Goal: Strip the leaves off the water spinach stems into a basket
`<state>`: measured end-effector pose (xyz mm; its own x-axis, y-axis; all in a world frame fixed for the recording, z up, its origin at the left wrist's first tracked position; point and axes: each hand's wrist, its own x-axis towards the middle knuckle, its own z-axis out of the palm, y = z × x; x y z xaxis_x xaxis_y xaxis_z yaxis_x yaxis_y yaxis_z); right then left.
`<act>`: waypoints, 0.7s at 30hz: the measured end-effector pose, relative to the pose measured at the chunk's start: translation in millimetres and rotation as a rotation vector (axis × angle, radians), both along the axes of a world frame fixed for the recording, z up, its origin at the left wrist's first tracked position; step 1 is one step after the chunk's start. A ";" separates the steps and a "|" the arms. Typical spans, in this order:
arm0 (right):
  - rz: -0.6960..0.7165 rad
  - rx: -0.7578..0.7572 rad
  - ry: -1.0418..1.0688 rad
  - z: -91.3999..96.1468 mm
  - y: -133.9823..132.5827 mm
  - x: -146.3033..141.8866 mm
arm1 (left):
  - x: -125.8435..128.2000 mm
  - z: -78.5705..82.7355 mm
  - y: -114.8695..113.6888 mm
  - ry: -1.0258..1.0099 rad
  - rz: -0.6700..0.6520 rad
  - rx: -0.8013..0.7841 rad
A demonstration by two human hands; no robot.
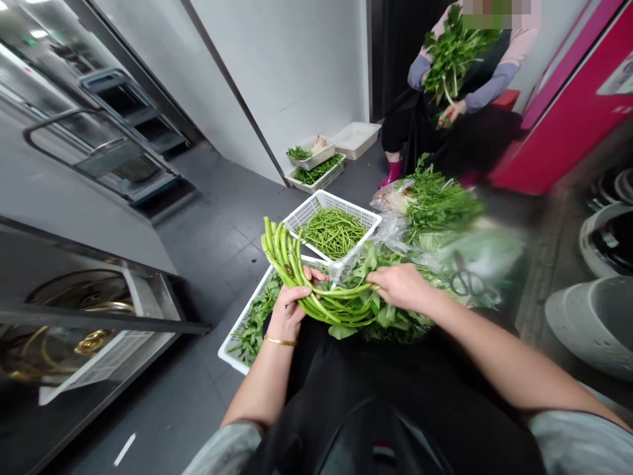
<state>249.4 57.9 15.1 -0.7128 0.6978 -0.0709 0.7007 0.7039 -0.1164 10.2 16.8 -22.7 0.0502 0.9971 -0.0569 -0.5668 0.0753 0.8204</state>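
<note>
A bunch of leafy greens (341,307) with long, thick green stems lies across in front of me, the stems bending up at the left. My left hand (294,297) is closed around the stems, a gold bracelet on its wrist. My right hand (398,287) pinches at the leafy side of the bunch; what its fingertips hold is partly hidden. Under the bunch, at the left, stands a white basket (236,336) with loose leaves in it. Just beyond is another white basket (291,221) holding cut green stems (333,231).
Bunched herbs (435,201), plastic bags (487,254) and scissors (467,277) lie at the right. Across from me a seated person (459,72) holds leafy greens. White trays (356,140) stand by the wall. A metal shelf (182,326) is at left, white buckets (591,323) at right.
</note>
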 end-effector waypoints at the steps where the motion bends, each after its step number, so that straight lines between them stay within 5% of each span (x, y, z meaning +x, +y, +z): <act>1: -0.029 0.072 -0.010 5.2 0.6 3.3 | -2.2 -1.1 0.1 0.041 0.016 -0.036; 5: -0.059 0.317 -0.003 10.8 -8.2 18.5 | -4.2 -6.1 1.8 0.085 0.045 -0.119; 12: -0.168 0.700 0.386 -13.7 -27.4 45.4 | -10.1 -13.2 3.5 -0.021 0.169 -0.126; 18: -0.383 0.691 0.440 16.6 -39.6 121.6 | -13.4 -2.7 -3.5 -0.137 0.191 -0.041; 21: -0.259 0.520 0.308 32.9 -34.7 119.2 | -8.7 3.0 -5.5 -0.149 0.201 -0.006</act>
